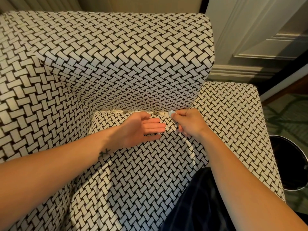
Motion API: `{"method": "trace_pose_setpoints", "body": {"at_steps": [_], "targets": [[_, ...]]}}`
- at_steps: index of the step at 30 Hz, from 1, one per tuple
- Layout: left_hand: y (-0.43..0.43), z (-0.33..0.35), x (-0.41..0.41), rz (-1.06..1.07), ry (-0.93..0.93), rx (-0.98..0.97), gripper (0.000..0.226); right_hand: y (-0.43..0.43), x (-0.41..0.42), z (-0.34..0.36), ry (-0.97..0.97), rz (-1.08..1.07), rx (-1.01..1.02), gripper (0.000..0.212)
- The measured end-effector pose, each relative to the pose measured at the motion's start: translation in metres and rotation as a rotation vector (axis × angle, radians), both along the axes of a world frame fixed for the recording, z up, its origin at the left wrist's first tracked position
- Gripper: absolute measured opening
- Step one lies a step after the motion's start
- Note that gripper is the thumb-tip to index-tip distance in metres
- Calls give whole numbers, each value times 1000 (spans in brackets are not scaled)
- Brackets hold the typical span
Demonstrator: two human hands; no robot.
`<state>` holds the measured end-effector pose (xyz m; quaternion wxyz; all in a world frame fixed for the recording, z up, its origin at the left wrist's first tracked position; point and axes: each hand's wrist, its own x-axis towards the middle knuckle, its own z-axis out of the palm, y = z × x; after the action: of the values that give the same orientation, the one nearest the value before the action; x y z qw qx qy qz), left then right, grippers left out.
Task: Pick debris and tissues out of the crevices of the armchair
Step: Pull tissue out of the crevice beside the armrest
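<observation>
Partway through clearing the armchair (133, 64): my right hand (188, 122) pinches a small pale blue disc (171, 112) between thumb and forefinger, right at the right end of the crevice (140, 112) where the seat cushion (133, 164) meets the backrest. I cannot tell what the disc is. My left hand (138, 127) lies flat on the cushion just in front of that gap, fingers straight and together, holding nothing and seemingly pressing the cushion down to open the seam. The job looks far from finished. White tissue scraps (119, 111) line the crevice to the left of my hands, and two dark grey bits (125, 111) sit lodged among them, one near the middle of the gap and one close to the disc. The side seams along the armrests show no debris from here, though their depths are hidden. A dark round bin (288, 165) stands on the floor beside the right armrest (233, 122), the likely place for the disc. What it already holds cannot be seen.
</observation>
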<state>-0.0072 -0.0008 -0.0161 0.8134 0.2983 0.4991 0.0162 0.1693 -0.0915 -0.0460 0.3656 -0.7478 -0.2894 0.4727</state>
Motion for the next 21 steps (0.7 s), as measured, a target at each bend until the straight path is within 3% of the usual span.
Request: {"method": "trace_pose_setpoints", "body": {"at_steps": [3, 12, 17, 21], "targets": [[0, -1, 0, 5, -6, -6, 42, -4, -1, 8, 36, 52, 26, 14], [0, -1, -1, 34, -56, -9, 30, -6, -9, 13, 96, 254, 26, 13], [0, -4, -2, -59, -106, 1, 31, -3, -16, 12, 115, 262, 73, 16], [4, -12, -3, -9, -90, 31, 32, -2, -14, 12, 186, 188, 116, 16]]}}
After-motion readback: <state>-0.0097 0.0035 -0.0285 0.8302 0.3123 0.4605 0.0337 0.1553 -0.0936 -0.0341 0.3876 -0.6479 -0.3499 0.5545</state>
